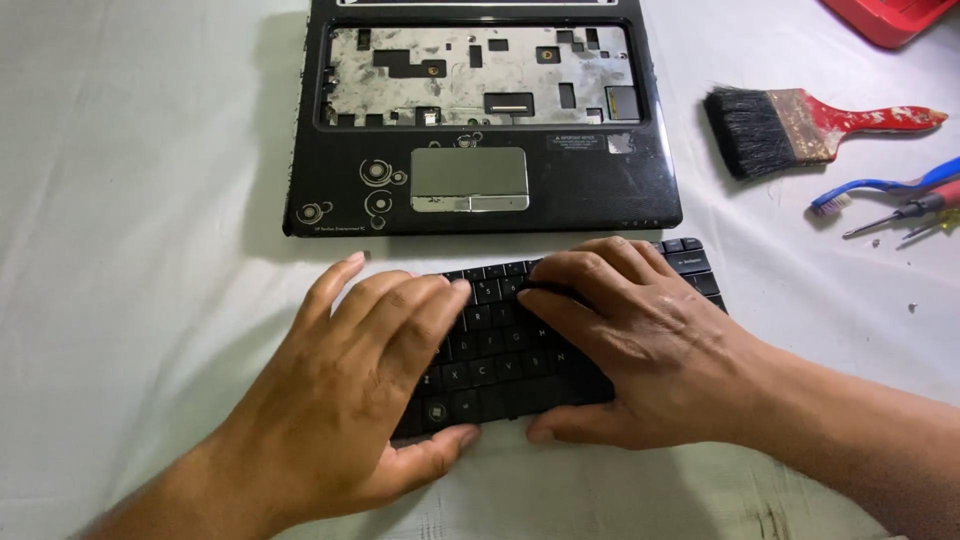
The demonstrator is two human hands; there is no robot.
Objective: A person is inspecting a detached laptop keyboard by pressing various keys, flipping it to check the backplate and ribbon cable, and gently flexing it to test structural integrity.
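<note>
Bright, even light; soft shadows; sharp.

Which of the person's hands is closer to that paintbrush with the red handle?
Right. The right hand rests on the black keyboard's right part, below and left of the paintbrush. The left hand covers the keyboard's left part, farther away.

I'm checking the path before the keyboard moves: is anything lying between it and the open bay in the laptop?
Nothing visible does. Both hands, left hand and right hand, rest on the keyboard; only bare white cloth and the palm rest lie before the open bay.
</note>
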